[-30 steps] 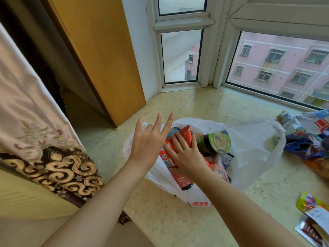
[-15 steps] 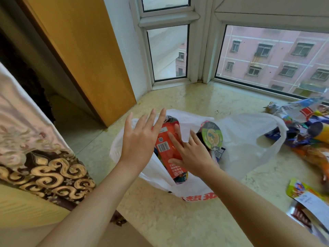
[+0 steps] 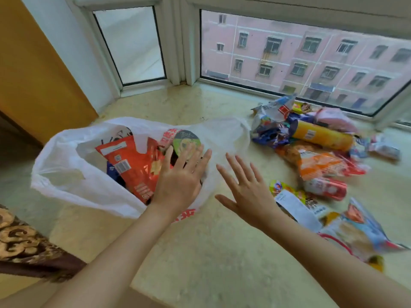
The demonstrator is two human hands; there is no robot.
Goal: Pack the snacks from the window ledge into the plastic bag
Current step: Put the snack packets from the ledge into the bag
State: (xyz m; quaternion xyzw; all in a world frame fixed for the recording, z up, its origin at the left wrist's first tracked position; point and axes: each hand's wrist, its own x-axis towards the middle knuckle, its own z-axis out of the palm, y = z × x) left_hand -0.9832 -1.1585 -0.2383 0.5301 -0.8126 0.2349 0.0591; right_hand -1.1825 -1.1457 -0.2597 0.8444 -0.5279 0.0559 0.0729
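You are looking at a white plastic bag [image 3: 66, 174] with red lettering, an orange-red packet [image 3: 133, 165], a green-lidded cup [image 3: 186, 141] and a yellow-orange tube [image 3: 322, 135].

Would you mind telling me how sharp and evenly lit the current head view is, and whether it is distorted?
Head view: soft daylight from the window, no hard shadows; the snack pile at right is smeared by motion blur, while the bag and both open hands, left and right, are fairly sharp; the wide-angle lens bends the window frame; faint sheen on the ledge.
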